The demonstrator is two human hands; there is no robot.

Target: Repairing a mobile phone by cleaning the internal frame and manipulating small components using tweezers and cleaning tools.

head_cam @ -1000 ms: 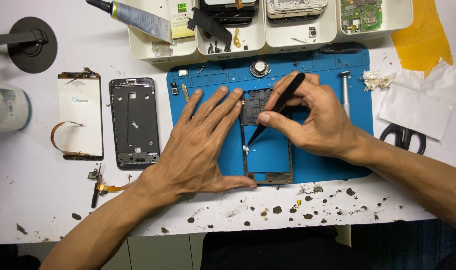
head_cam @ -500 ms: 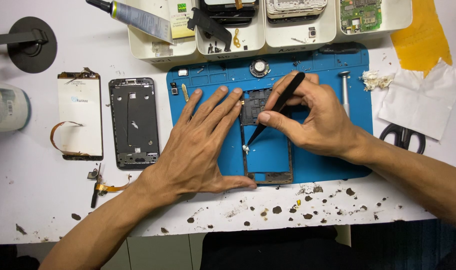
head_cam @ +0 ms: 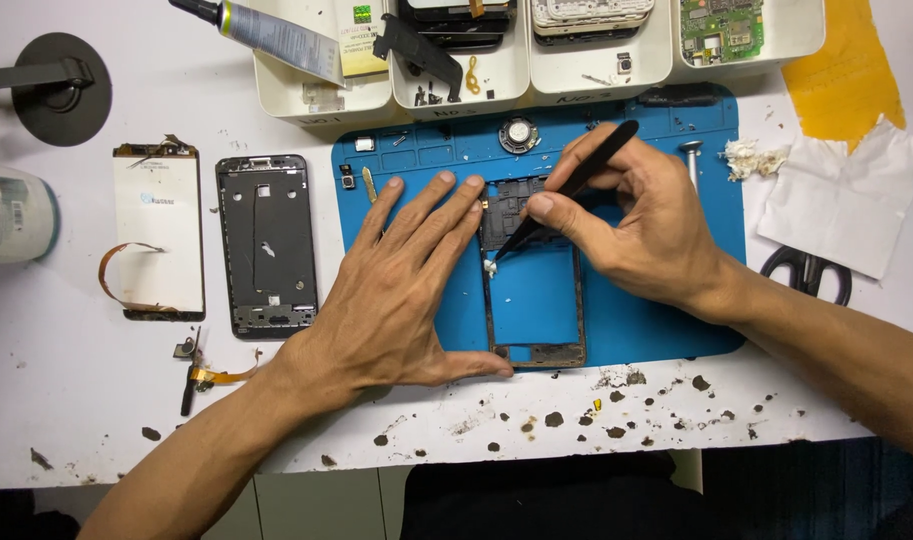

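A black phone frame [head_cam: 533,300] lies on a blue work mat [head_cam: 657,320]. My left hand [head_cam: 397,290] lies flat on the mat, fingers spread, its thumb and fingertips against the frame's left side. My right hand [head_cam: 637,225] grips black tweezers [head_cam: 567,195] like a pen. Their tip touches a small white scrap [head_cam: 491,267] at the frame's left rail, just below a dark part set in the frame's top.
Left of the mat lie a second black phone frame [head_cam: 267,245] and a white screen panel [head_cam: 159,235] with an orange ribbon. White trays [head_cam: 537,45] of phone parts and a glue tube [head_cam: 267,30] line the back. Scissors [head_cam: 807,272] and white paper [head_cam: 842,200] lie at right.
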